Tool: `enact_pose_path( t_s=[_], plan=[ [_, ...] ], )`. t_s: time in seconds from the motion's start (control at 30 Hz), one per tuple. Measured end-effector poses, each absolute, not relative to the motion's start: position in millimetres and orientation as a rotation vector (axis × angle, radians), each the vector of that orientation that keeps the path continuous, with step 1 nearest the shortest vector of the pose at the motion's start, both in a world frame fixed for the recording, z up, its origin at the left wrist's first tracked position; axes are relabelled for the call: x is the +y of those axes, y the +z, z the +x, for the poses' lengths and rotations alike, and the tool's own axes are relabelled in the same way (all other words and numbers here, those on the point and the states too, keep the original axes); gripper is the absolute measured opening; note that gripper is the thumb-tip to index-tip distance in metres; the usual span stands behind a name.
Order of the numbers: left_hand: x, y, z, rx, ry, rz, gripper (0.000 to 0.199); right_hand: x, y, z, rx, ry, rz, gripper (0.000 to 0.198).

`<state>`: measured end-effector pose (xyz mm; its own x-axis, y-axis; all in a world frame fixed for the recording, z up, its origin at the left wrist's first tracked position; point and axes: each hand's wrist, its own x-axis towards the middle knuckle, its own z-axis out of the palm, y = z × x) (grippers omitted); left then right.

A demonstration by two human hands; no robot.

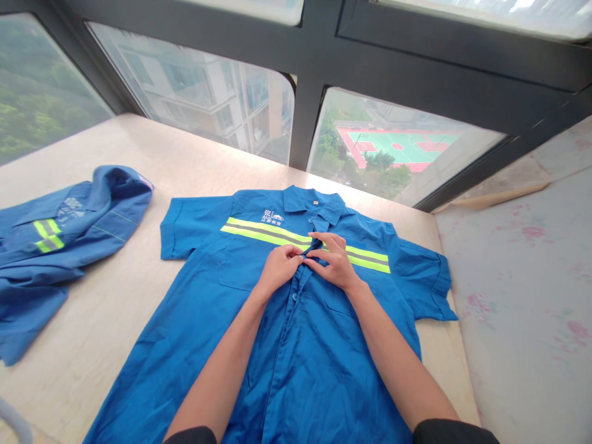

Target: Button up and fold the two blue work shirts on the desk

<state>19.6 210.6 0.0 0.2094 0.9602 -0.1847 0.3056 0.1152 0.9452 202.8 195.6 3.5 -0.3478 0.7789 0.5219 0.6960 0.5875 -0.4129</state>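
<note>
Blue shirt (240,320) lies near-to-far, collar (296,200) far. Left hand (280,270) and right hand (333,264) angle inward, fingers (319,254) pinching placket (287,317); exact contact unclear.

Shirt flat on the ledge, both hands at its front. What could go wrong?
1. The left hand and right hand crowd one spot on the placket, so misaligned edges might go unnoticed.
2. The shirt lies creased and loose, so a tug could skew its reflective stripe.

White chest print (272,217) on the blue shirt (314,345) appears to read "江苏安吉".
</note>
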Motion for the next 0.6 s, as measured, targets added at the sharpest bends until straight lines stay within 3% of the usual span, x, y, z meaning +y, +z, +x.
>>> enact_pose_path(
  t_s=[0.6],
  plan=[
    [208,14,19,1.334,0.728,1.573,0.017,199,-1,204,-2.154,0.280,-1.197,0.011]
  ],
)
